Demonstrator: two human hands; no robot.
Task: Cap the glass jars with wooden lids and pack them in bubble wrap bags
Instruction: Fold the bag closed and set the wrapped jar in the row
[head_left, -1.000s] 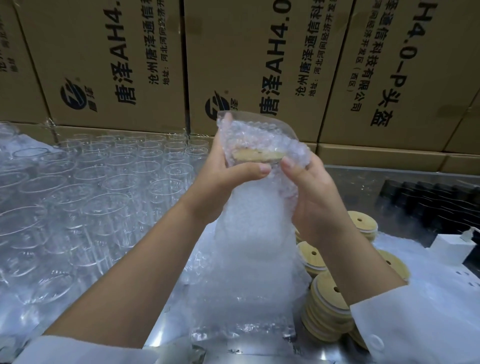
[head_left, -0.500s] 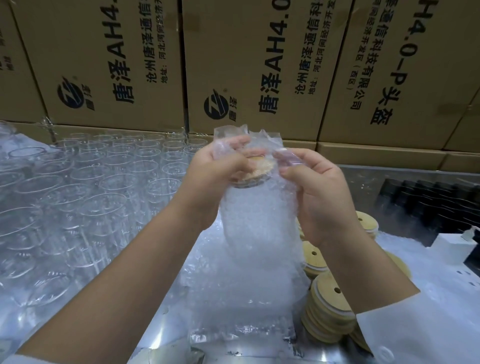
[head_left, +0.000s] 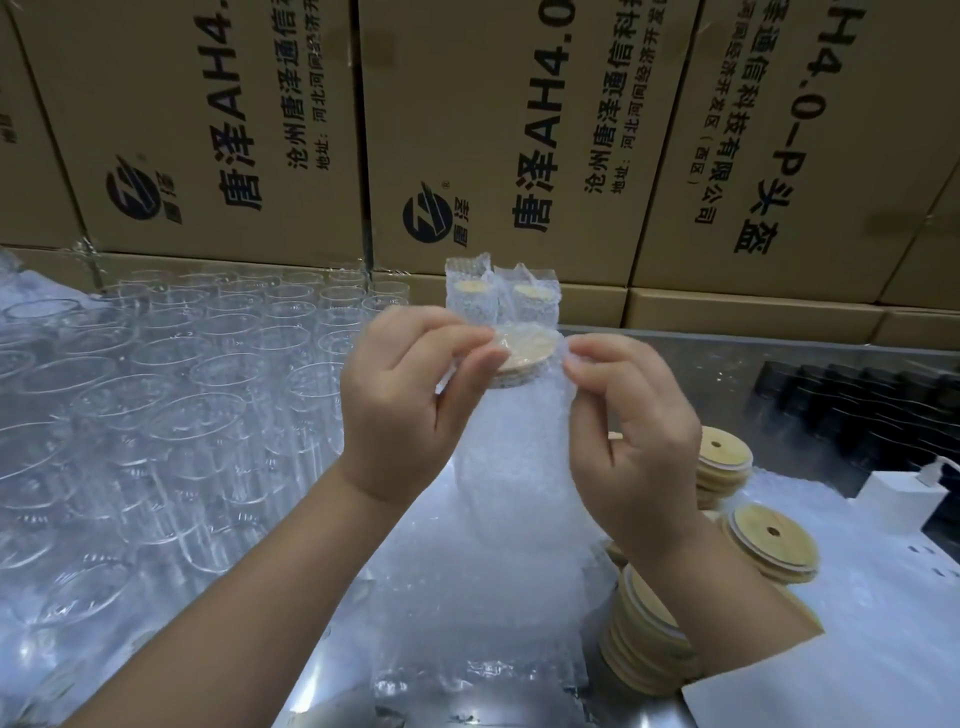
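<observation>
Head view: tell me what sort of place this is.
Probably a packing bench in a warehouse or small factory. Printed cardboard cartons are stacked behind it, rows of empty glass jars crowd the left, and stacks of wooden lids sit at the right.

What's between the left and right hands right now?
Head view: the bubble wrap bag holding the jar lies between left hand and right hand; both pinch its top beside the wooden lid.

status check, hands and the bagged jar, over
Left hand and right hand both pinch the bag top. Capped jar inside, wrap drawn over lid. Nothing blocking; packed jars behind, lid stacks right.
</observation>
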